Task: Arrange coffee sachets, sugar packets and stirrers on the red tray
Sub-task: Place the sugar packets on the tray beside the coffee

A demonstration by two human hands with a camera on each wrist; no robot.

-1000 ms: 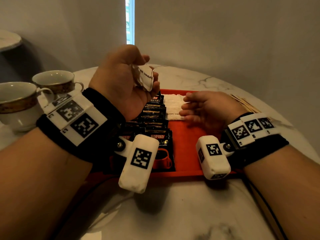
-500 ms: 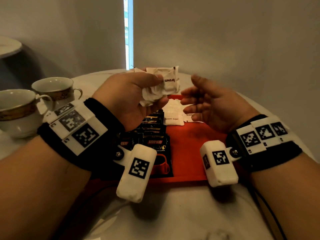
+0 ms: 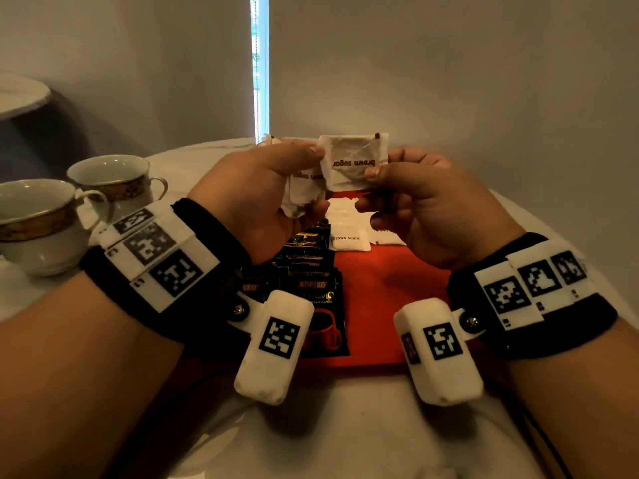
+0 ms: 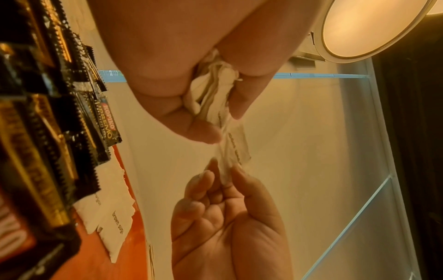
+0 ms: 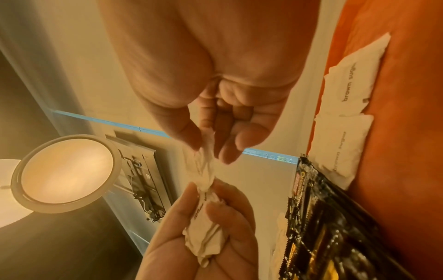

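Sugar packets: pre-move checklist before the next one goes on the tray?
1. Right hand pinches the top sugar packet: ok.
2. Left hand grips the remaining packets: ok.
3. Top packet free of the left thumb: not ok, both hands hold it.
4. Bare space on the red tray beside the laid packets: ok.
5. Coffee sachets already on tray: ok.
6. Stirrers in place: cannot tell.

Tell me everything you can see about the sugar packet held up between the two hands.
The brown sugar packet is a small white paper sachet, creased, printed "brown sugar" in dark letters that read upside down from the head view. It is held upright above the red tray. The right hand pinches its right edge, while the left hand pinches its left edge and also grips more crumpled packets.
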